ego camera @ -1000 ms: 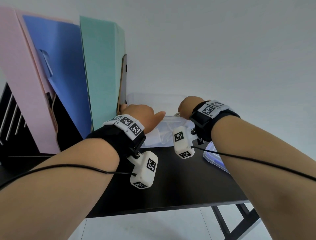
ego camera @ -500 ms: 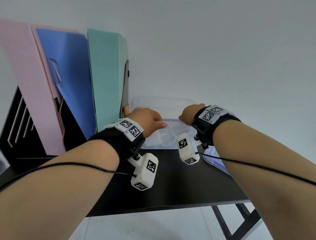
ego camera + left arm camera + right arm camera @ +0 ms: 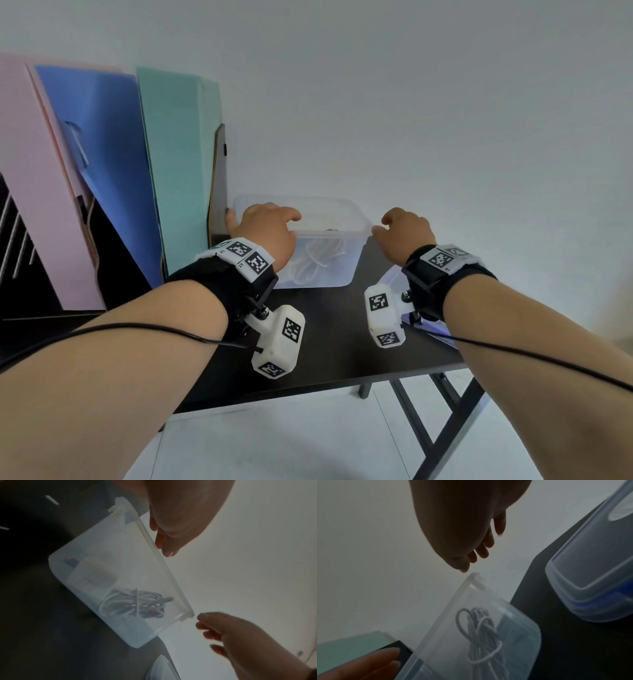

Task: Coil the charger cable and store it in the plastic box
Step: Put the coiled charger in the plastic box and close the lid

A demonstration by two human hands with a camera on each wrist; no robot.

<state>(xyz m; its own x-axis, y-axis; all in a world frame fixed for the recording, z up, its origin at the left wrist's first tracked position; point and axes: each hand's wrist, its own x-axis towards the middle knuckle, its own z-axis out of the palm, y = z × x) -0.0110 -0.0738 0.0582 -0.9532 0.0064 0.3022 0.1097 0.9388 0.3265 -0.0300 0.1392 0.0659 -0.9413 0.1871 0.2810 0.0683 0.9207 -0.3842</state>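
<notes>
The clear plastic box (image 3: 346,205) stands at the back of the black table (image 3: 335,346). Inside it lie the coiled white charger cable (image 3: 318,257), also seen as a bundle (image 3: 133,601) (image 3: 481,628), and a white charger block (image 3: 92,573). My left hand (image 3: 263,222) hovers at the box's left end, fingers relaxed beside the rim (image 3: 154,545) and holding nothing. My right hand (image 3: 404,229) hangs just off the box's right corner (image 3: 475,574), fingers loosely curled and not touching it.
The box's lid (image 3: 590,574), clear with a blue seal, lies on the table to the right, under my right wrist. Pink (image 3: 34,188), blue (image 3: 109,154) and green (image 3: 174,154) folders stand upright at the left, close to the box. The wall is right behind.
Both hands were at the top of the box; now my right hand has drawn off to the right, clear of the corner. My left hand has shifted to the left end.
</notes>
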